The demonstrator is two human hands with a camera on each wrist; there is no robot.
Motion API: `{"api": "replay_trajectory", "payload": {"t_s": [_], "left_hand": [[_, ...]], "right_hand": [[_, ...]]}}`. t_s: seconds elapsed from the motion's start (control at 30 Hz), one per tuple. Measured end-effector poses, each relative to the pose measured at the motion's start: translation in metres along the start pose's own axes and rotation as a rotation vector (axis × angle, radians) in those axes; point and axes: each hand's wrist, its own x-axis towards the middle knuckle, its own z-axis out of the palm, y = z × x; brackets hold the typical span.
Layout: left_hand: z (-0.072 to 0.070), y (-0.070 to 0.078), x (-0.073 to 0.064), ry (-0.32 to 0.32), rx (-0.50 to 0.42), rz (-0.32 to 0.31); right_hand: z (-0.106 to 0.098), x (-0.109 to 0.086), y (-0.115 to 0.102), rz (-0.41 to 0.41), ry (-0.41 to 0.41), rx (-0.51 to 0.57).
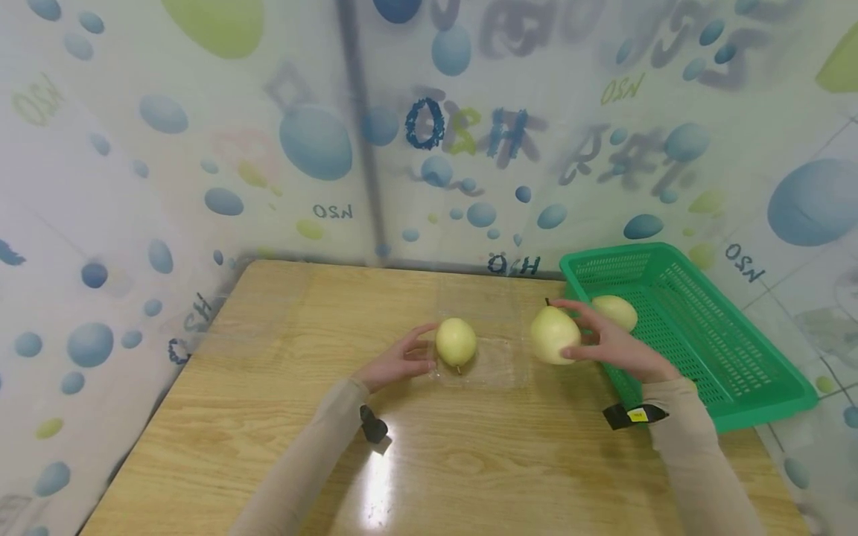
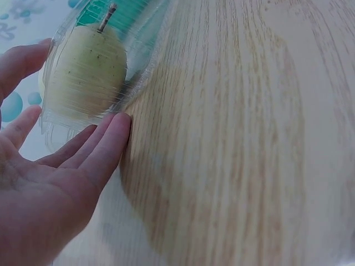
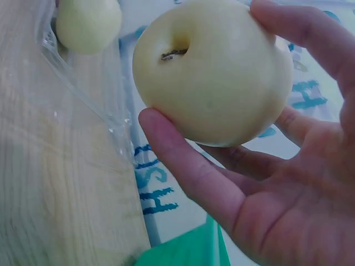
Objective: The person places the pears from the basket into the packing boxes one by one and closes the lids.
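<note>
My right hand (image 1: 613, 350) holds a pale yellow pear (image 1: 555, 336) by its sides, raised between the clear plastic box and the green basket. In the right wrist view its short dark stem shows. A second pear (image 1: 456, 342) lies in the left part of the clear plastic box (image 1: 496, 365) on the table. At the box's left end is my left hand (image 1: 400, 361), its fairly straight fingers touching the plastic wall. In the left wrist view the boxed pear (image 2: 91, 72) shows through the wall, stem upward.
At the right stands a green perforated basket (image 1: 684, 357) with a pear (image 1: 615, 311) by its left wall. Part of another yellow fruit peeks out beside my right wrist. The wooden table (image 1: 322, 313) meets a wall (image 1: 255, 208) covered with printed sheeting.
</note>
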Motion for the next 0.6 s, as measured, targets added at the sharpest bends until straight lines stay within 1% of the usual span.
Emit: {"api": "replay_trajectory", "payload": {"t_s": [0.27, 0.4, 0.6], "left_hand": [[-0.001, 0.0, 0.0, -0.006, 0.002, 0.0], [-0.001, 0.001, 0.0, -0.001, 0.002, -0.007], [0.0, 0.002, -0.001, -0.008, 0.015, 0.007]], "right_hand": [[0.012, 0.009, 0.004, 0.008, -0.045, 0.099], [0.018, 0.015, 0.006, 0.029, -0.054, 0.113], [0.028, 0.022, 0.011, 0.084, -0.025, 0.1]]}}
